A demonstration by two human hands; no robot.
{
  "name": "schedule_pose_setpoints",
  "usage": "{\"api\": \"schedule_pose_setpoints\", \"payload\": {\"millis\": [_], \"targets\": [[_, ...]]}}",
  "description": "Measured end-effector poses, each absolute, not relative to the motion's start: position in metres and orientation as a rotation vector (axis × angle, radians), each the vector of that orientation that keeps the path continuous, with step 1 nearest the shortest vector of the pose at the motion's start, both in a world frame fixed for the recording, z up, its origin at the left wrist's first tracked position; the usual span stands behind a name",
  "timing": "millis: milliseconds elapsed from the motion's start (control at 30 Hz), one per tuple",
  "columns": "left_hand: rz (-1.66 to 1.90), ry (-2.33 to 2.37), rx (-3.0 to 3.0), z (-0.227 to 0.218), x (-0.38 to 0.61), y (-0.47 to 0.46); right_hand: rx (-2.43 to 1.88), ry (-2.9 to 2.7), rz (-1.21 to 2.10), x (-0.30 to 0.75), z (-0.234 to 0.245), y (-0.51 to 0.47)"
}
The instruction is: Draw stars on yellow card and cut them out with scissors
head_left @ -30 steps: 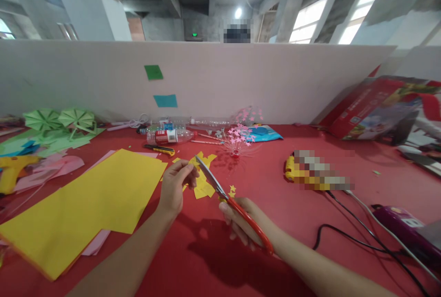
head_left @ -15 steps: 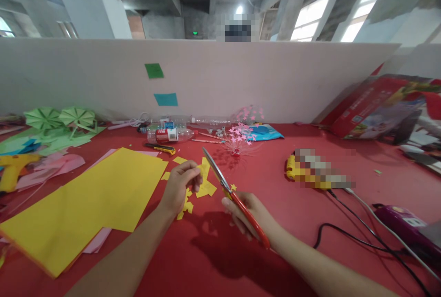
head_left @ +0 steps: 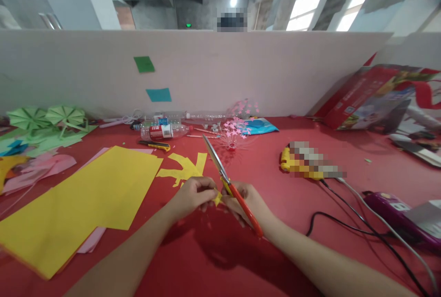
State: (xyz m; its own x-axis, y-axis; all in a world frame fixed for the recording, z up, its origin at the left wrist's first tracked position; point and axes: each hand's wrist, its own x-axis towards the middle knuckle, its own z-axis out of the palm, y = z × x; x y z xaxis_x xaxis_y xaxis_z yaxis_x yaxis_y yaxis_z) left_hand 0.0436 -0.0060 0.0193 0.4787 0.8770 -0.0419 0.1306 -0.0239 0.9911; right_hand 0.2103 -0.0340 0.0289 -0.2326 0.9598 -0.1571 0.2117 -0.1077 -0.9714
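My right hand (head_left: pixel 246 201) grips red-handled scissors (head_left: pixel 227 183), blades closed and pointing up and away. My left hand (head_left: pixel 193 197) pinches a small yellow paper piece (head_left: pixel 217 198) right beside the scissors' pivot, so both hands meet over the red table (head_left: pixel 268 168). Just beyond my hands lies a cut-up yellow paper scrap (head_left: pixel 184 168). A large yellow sheet (head_left: pixel 79 200) lies to the left of my left forearm.
Along the white partition lie a plastic bottle (head_left: pixel 165 131), a utility knife (head_left: pixel 154 144), a pink star decoration (head_left: pixel 236 131) and green folded paper fans (head_left: pixel 46 120). A yellow tool (head_left: pixel 287 163) with cables and a purple device (head_left: pixel 396 210) sit at right; a red box (head_left: pixel 372 97) leans behind.
My left hand dropped the larger yellow scrap onto the table and moved right to meet my right hand, now pinching a small yellow piece by the scissors. The view shifted slightly.
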Motion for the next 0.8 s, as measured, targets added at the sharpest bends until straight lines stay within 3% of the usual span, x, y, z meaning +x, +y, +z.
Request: {"api": "schedule_pose_setpoints", "payload": {"millis": [467,800], "targets": [[0.879,0.869,1.282,0.021,0.056,-0.014,-1.271,-1.403,1.332,0.211,0.027,-0.033],[1.549,0.939,1.038,0.031,0.034,0.003,-1.368,-1.806,1.284,0.215,0.033,-0.036]]}}
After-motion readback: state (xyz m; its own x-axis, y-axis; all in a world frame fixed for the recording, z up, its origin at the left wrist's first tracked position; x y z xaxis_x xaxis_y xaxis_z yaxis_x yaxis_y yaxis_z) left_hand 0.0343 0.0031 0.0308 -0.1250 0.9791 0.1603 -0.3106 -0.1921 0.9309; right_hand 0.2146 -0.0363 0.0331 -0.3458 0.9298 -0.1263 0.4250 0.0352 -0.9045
